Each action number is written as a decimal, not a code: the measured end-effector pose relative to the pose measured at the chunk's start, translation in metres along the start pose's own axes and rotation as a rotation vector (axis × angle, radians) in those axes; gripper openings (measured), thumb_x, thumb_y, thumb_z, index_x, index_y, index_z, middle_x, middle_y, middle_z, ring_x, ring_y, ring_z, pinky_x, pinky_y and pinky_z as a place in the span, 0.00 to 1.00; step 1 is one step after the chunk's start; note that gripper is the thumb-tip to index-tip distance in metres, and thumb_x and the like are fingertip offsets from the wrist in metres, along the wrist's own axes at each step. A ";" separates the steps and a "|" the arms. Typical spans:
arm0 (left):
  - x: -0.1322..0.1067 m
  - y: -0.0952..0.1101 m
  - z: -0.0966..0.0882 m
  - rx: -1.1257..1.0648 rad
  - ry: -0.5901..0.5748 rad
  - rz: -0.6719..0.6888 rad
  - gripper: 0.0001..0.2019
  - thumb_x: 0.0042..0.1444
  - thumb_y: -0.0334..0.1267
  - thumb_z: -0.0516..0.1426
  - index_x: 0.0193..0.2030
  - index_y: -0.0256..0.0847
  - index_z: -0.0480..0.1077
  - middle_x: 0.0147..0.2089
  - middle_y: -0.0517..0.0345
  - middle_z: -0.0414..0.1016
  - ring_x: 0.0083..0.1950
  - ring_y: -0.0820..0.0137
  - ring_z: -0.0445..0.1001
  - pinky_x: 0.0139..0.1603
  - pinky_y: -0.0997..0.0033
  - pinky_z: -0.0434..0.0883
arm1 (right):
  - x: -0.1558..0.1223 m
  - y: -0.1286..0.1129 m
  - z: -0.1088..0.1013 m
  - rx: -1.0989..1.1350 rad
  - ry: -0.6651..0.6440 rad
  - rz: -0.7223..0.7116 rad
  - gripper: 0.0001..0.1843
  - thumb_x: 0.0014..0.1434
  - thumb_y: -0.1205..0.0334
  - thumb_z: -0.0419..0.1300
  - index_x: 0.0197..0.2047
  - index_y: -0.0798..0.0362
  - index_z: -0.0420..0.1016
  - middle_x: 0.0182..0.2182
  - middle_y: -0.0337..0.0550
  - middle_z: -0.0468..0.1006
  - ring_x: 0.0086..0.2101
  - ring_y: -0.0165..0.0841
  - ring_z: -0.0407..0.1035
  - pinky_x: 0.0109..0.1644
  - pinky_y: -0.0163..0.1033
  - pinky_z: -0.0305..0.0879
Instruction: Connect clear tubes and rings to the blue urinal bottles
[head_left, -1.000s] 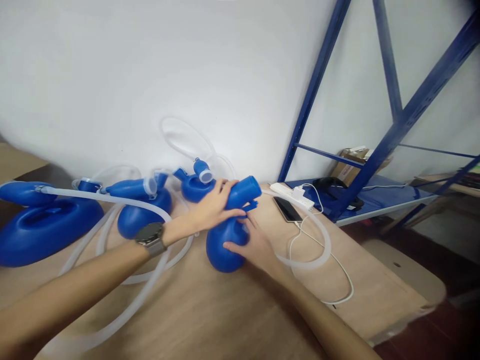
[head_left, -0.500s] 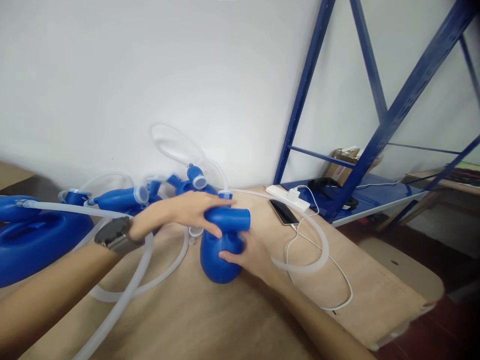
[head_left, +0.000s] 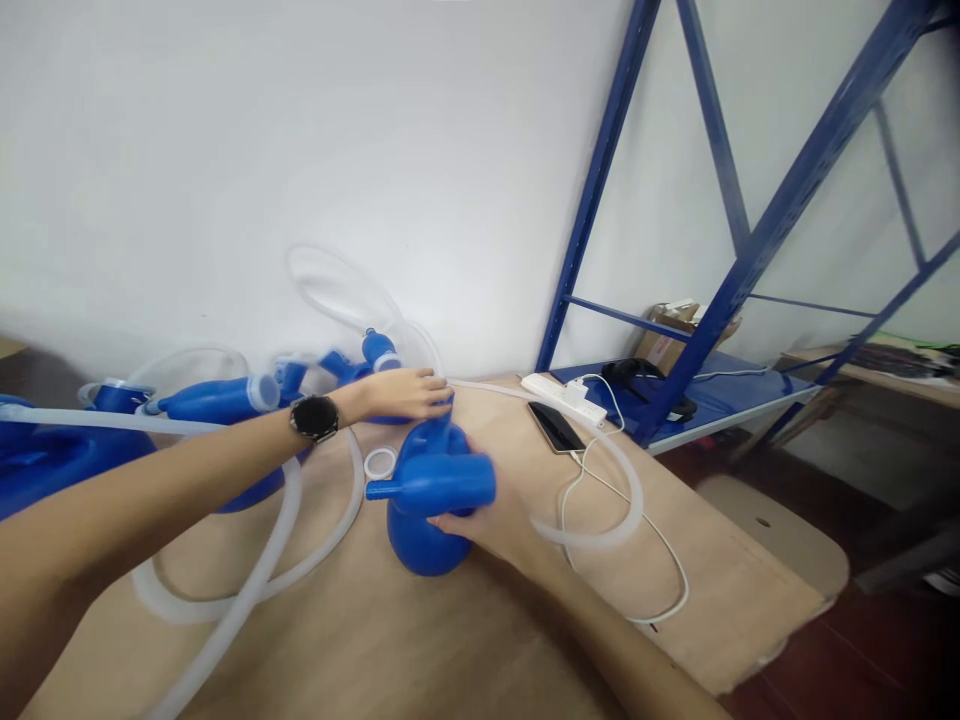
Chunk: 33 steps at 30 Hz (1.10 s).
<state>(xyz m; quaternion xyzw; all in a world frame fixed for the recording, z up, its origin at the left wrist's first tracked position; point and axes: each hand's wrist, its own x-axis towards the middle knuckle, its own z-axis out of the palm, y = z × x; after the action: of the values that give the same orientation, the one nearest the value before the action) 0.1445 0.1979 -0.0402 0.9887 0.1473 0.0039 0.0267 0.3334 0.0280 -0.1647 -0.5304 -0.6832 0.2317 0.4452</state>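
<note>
1. The blue, round-bodied plastic bottle [head_left: 427,552] stands on the brown-covered counter [head_left: 360,650]. Its walls are opaque; the contents cannot be told.
2. The right hand [head_left: 499,510] is curled about the bottle's right side, thumb in front, some fingers hidden.
3. A blue plastic cylinder with a narrow stem [head_left: 446,485] lies across the bottle's front, stem leftward; whether it is joined on cannot be told.
4. The left hand [head_left: 409,393] reaches over the bottle's far side, fingers partly bent at its upper blue part; blur hides whether they grip.
5. Good handling likely calls for a firm right-hand hold low on the bottle, light left fingertips, and no sideways push on the cylinder.
6. A white ring-shaped plastic cap [head_left: 381,462] lies just left of the bottle; a sleeve catching it is a risk.
7. Other blue plastic containers [head_left: 251,497] sit left of the bottle, contents unseen.
8. Well beyond the bottle, rightward, an open cardboard box [head_left: 664,347] holds pale items.
</note>
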 end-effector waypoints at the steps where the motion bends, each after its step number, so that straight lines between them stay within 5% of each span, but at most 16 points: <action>1: 0.003 -0.002 -0.004 -0.037 -0.036 0.017 0.16 0.65 0.33 0.50 0.50 0.50 0.77 0.60 0.41 0.76 0.68 0.54 0.67 0.70 0.49 0.62 | 0.000 0.000 0.000 -0.004 0.001 0.005 0.64 0.42 0.42 0.78 0.77 0.45 0.54 0.71 0.53 0.64 0.69 0.54 0.61 0.72 0.61 0.61; 7: 0.025 -0.019 -0.021 -0.130 -0.153 0.132 0.09 0.62 0.43 0.54 0.35 0.51 0.75 0.49 0.41 0.79 0.58 0.53 0.73 0.67 0.50 0.65 | 0.002 0.005 -0.004 -0.037 -0.019 -0.016 0.60 0.42 0.42 0.78 0.74 0.45 0.59 0.70 0.52 0.65 0.70 0.54 0.58 0.74 0.63 0.58; 12: 0.037 -0.029 -0.018 -0.176 -0.115 0.105 0.07 0.56 0.48 0.59 0.29 0.52 0.72 0.38 0.43 0.78 0.50 0.52 0.75 0.63 0.50 0.70 | 0.000 0.010 -0.004 -0.004 -0.024 -0.027 0.63 0.41 0.43 0.79 0.75 0.44 0.57 0.70 0.52 0.66 0.70 0.55 0.59 0.72 0.63 0.59; 15: 0.037 -0.028 -0.001 -0.187 0.030 0.007 0.09 0.58 0.48 0.58 0.30 0.50 0.71 0.38 0.42 0.78 0.49 0.53 0.74 0.60 0.52 0.71 | -0.001 0.006 -0.008 0.021 -0.015 -0.028 0.64 0.41 0.44 0.79 0.76 0.42 0.55 0.71 0.51 0.65 0.69 0.55 0.60 0.73 0.63 0.59; 19: 0.039 -0.019 0.030 -0.208 0.391 -0.234 0.10 0.67 0.40 0.48 0.44 0.42 0.69 0.45 0.42 0.77 0.48 0.57 0.74 0.56 0.56 0.71 | 0.001 0.001 -0.013 0.026 -0.067 -0.078 0.66 0.42 0.47 0.80 0.78 0.38 0.51 0.74 0.46 0.61 0.70 0.54 0.59 0.72 0.62 0.60; 24: 0.057 -0.009 0.055 -0.285 0.750 -0.538 0.18 0.74 0.40 0.37 0.44 0.41 0.65 0.36 0.51 0.75 0.38 0.64 0.74 0.46 0.63 0.71 | 0.004 0.006 -0.011 0.012 -0.118 -0.093 0.65 0.44 0.45 0.78 0.78 0.42 0.51 0.74 0.48 0.60 0.70 0.53 0.60 0.73 0.60 0.61; 30: 0.075 -0.039 0.032 -0.318 0.838 -0.746 0.23 0.74 0.37 0.32 0.44 0.40 0.66 0.34 0.52 0.75 0.35 0.66 0.76 0.41 0.68 0.72 | 0.003 0.006 -0.010 0.039 -0.131 -0.126 0.61 0.41 0.45 0.80 0.75 0.44 0.61 0.67 0.48 0.72 0.65 0.53 0.67 0.72 0.59 0.62; 33: 0.078 -0.058 0.012 -0.283 0.769 -0.722 0.18 0.74 0.38 0.39 0.45 0.39 0.69 0.40 0.50 0.78 0.42 0.65 0.78 0.49 0.67 0.72 | 0.003 0.001 -0.012 0.048 -0.140 -0.128 0.61 0.40 0.46 0.81 0.74 0.44 0.63 0.66 0.47 0.74 0.65 0.54 0.67 0.72 0.60 0.61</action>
<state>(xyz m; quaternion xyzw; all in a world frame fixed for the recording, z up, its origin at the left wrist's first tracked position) 0.2026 0.2750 -0.0553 0.7893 0.4747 0.3754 0.1032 0.3440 0.0290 -0.1584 -0.4575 -0.7393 0.2556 0.4229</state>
